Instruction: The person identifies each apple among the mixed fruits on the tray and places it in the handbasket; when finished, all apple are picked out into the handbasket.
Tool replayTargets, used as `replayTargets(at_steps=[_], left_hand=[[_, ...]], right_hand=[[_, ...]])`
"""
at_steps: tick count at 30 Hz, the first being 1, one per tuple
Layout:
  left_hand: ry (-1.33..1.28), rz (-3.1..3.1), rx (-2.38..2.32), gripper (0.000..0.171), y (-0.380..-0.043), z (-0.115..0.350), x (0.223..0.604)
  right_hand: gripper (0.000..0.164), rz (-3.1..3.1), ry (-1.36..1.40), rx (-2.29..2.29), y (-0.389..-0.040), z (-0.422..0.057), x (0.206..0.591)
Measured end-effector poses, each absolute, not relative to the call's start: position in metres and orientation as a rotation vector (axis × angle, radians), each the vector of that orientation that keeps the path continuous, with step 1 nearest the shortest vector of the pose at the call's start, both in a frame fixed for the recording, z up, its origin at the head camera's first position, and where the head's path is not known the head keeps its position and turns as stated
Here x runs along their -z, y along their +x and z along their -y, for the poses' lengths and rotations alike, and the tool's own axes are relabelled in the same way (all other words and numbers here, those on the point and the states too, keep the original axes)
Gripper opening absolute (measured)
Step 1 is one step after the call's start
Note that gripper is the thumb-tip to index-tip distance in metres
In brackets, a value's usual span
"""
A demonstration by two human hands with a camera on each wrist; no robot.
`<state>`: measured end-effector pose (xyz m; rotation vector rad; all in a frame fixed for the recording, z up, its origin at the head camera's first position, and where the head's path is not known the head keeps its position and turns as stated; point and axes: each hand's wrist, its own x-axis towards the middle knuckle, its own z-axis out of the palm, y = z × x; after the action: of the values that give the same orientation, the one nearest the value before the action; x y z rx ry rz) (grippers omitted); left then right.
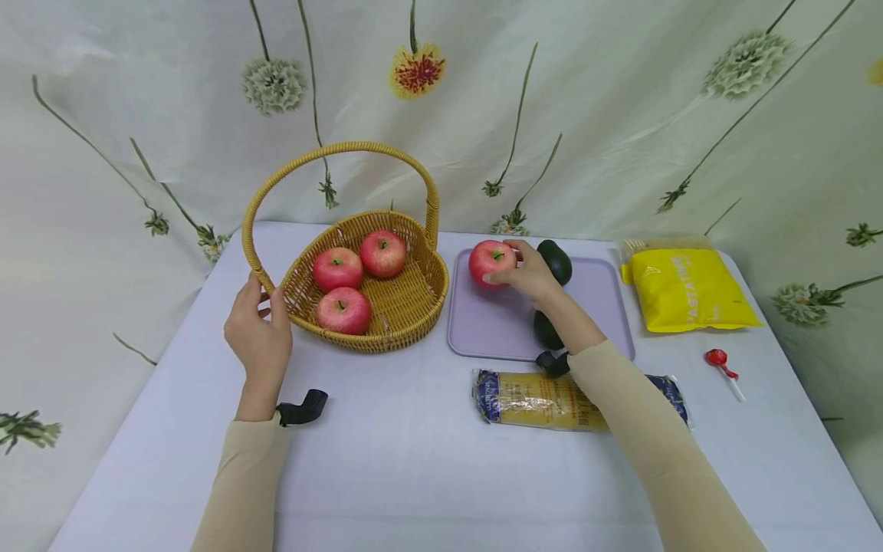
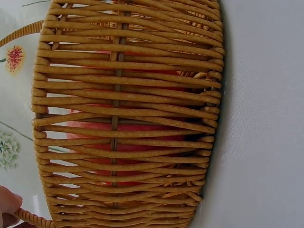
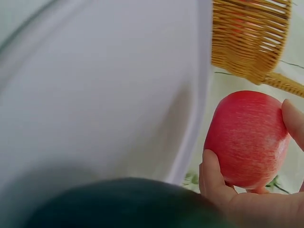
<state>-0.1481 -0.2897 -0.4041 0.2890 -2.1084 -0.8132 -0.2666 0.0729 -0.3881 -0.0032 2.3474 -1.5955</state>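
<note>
My right hand (image 1: 533,274) holds a red apple (image 1: 492,264) between thumb and fingers, over the left part of the lilac tray (image 1: 476,337). In the right wrist view the apple (image 3: 249,137) hangs beyond the tray's edge. Two dark green avocados (image 1: 555,262) lie in the tray, partly covered by my right hand and forearm. My left hand (image 1: 260,330) pinches the lower left end of the wicker basket's handle (image 1: 252,230). Several red apples (image 1: 343,310) sit in the left half of the wicker basket (image 1: 407,330).
In front of the tray lies a long pack of pasta (image 1: 545,400), crossed by my right sleeve. A yellow pasta bag (image 1: 690,290) stands right of the tray, with a red lollipop (image 1: 717,358) nearer me. Behind the white table (image 1: 386,475) hangs a flowered cloth (image 1: 586,100).
</note>
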Motion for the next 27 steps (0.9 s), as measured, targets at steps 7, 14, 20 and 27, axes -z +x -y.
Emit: replayTargets(at_steps=[7,14,20,27], left_hand=[[0.297,2.098,0.812,0.03,-0.146,0.289,0.401],[0.305,2.1,0.816,0.03,-0.147,0.289,0.402],[0.301,2.104,0.831,0.032,-0.147,0.29,0.403],[0.296,2.11,0.83,0.031,-0.147,0.289,0.4]], right_hand=[[0.083,-2.343,-0.076,1.643,-0.261,-0.074,0.373],[0.082,-2.367,-0.171,1.644,-0.25,-0.066,0.357],[0.079,-2.357,-0.255,1.65,-0.241,-0.051,0.347],[0.078,-2.339,-0.379,1.648,-0.233,-0.029,0.341]])
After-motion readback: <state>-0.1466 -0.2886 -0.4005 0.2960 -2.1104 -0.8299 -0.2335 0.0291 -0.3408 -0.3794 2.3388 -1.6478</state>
